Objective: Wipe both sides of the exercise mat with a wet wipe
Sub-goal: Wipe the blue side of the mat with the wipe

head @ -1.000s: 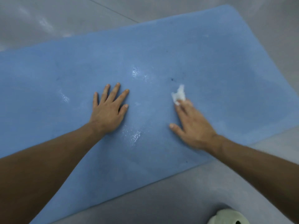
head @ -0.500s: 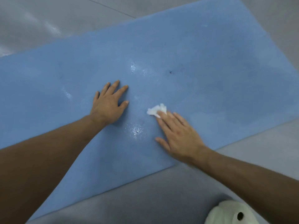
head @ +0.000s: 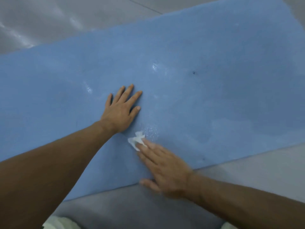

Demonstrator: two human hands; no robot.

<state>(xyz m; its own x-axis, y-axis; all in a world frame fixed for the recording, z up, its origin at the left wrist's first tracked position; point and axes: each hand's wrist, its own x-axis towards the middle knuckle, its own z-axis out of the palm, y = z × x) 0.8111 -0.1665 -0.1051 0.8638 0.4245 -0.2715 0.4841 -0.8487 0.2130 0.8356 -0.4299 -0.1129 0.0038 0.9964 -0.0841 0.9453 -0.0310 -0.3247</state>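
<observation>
A blue exercise mat (head: 214, 96) lies flat on the grey floor and fills most of the view. My left hand (head: 121, 109) rests palm down on the mat with its fingers spread and straight. My right hand (head: 163, 169) lies flat near the mat's near edge, its straight fingertips pressing a small crumpled white wet wipe (head: 137, 139) onto the mat just below my left wrist. Wet shiny patches show on the mat around both hands.
Grey glossy floor (head: 49, 22) lies beyond the mat's far edge and in front of its near edge. A small dark speck (head: 194, 73) sits on the mat to the upper right. Pale cloth (head: 56, 223) shows at the bottom edge.
My right hand has slid the wipe to the left and toward me across the mat, ending close below my left wrist. My left hand has stayed pressed in place.
</observation>
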